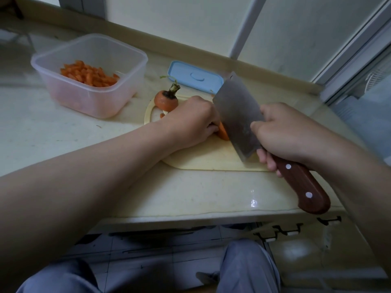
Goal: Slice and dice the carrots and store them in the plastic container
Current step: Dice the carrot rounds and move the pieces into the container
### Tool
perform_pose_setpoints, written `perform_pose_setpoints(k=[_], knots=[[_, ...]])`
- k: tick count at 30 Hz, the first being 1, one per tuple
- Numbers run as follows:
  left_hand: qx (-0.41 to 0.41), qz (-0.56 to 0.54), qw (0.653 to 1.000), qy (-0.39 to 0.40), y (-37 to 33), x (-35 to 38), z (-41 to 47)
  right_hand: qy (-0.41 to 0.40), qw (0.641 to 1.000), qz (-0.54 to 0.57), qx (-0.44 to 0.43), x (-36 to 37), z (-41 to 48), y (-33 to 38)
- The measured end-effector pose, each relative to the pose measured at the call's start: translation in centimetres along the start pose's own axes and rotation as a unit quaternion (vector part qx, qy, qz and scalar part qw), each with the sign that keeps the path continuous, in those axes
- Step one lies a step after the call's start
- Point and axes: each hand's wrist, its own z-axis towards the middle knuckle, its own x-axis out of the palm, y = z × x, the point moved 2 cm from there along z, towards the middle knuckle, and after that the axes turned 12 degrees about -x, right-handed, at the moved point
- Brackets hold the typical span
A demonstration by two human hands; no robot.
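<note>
Two hands meet over a cream cutting board (pixel 211 159) that lies on the pale table (pixel 63 132), near its front edge. The left hand (pixel 193 121) is curled knuckles-up over a carrot piece (pixel 223 132) on the board and holds it down. Only the orange end of the piece shows, poking out toward the blade. The right hand (pixel 284 137) grips a cleaver (pixel 238 115) where the blade joins the handle. One finger lies on the flat of the steel and the others are wrapped round the front of the dark red wooden handle (pixel 304 185), which juts out past the table's edge. The broad blade stands steeply tilted, close beside the left knuckles, with its cutting edge down at the exposed end of the carrot piece. Whether the edge has entered the carrot cannot be told.

At the far left corner of the board sits a cut-off carrot top (pixel 166 100) with a dark stub of green stalk, and a tiny orange scrap (pixel 162 115) lies just beside it. Left of the board and apart from it stands the clear plastic container (pixel 84 102), open, with a heap of diced carrot (pixel 88 76) in its bottom. A light blue lid (pixel 194 77) lies flat on the table behind the board, partly hidden by the cleaver's far corner.
</note>
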Motion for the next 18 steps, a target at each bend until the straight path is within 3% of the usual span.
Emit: perform_pose_setpoints(k=[11,18], knots=[[0.012,-0.001,1.000,-0.015,0.2,0.1,0.2,-0.019,1.000,-0.010,0.004,1.0,3.6,1.4],[-0.010,-0.017,1.000,-0.016,0.3,-0.4,-0.4,-0.069,0.996,0.061,-0.007,-2.6,0.6,-0.7]])
